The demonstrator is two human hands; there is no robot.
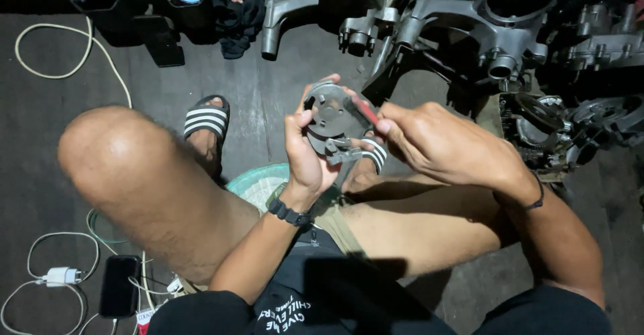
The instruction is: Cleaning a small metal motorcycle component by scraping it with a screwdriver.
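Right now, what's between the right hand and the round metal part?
Head view: a red-handled tool, pinched in the right hand, bridges to the round metal part held by the left hand.

On my feed the wearer has a black wristwatch (290, 213) strapped on the left wrist and a thin dark cord bracelet (537, 201) on the right. Both arms are bare. I see black shorts (295, 295) with white lettering, khaki cloth at the lap, and black slide sandals with white stripes, left (206, 118) and right (374, 152).

Probably a motorcycle repair workshop: grey engine casings (510, 20) and gear parts (550, 130) on a dark floor (268, 87).
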